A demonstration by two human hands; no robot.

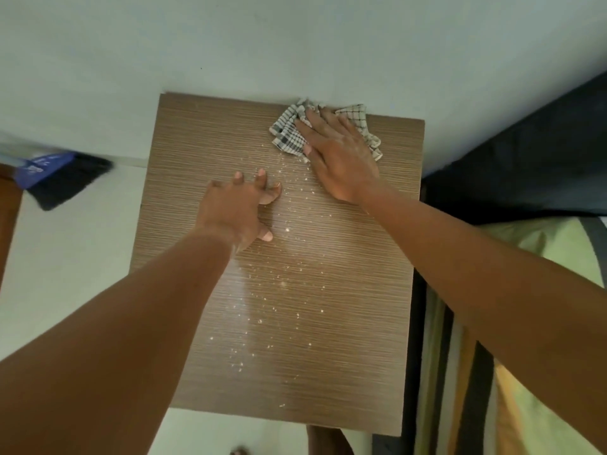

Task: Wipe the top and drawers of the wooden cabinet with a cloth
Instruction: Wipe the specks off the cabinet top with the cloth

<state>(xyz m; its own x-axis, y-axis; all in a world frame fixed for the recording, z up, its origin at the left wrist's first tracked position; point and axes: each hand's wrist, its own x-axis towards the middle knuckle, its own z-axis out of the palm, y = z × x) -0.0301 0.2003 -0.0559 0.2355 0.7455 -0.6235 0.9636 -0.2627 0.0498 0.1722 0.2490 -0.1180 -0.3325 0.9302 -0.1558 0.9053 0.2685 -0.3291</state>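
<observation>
Cabinet top (pixel 328 307): flat right hand (pixel 341 159) on cloth (pixel 285 134).

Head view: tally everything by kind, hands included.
hands: 2, left hand and right hand
checked cloth: 1
wooden cabinet: 1
broom: 1
bed: 1
crumbs: scattered, too many to count, left out
total: 6
</observation>
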